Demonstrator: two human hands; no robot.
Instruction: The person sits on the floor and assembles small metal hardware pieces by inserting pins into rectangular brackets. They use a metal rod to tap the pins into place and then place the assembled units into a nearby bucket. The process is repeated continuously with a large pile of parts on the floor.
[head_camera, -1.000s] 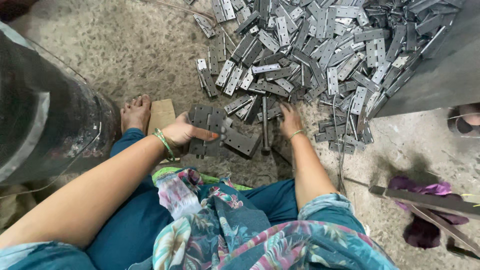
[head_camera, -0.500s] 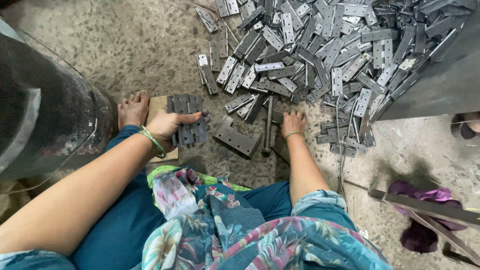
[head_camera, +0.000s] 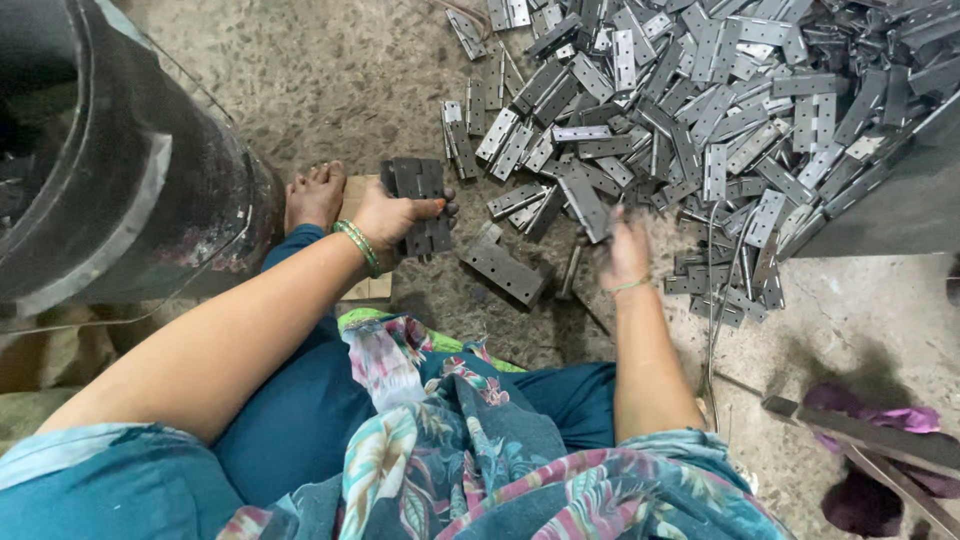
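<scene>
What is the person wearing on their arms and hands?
Both arms are bare up to short teal sleeves with paler cuffs. The left hand has green and gold bangles at the wrist. The right hand has one thin greenish band. No gloves.

You are seated on a rough, speckled concrete floor (head_camera: 330, 80), worn and dusty. A large heap of flat grey metal hinges (head_camera: 700, 110) lies directly on it ahead of you and to your right, spilling toward your legs. One loose hinge plate (head_camera: 503, 271) lies apart from the heap, flat on the concrete, just in front of your knees. A thin metal rod (head_camera: 570, 272) lies beside that plate. A flat piece of cardboard (head_camera: 368, 288) rests on the floor near your bare foot (head_camera: 315, 195). A big dark drum (head_camera: 110, 170) stands on the floor at your left. A purple rag (head_camera: 880, 480) lies at lower right.
</scene>
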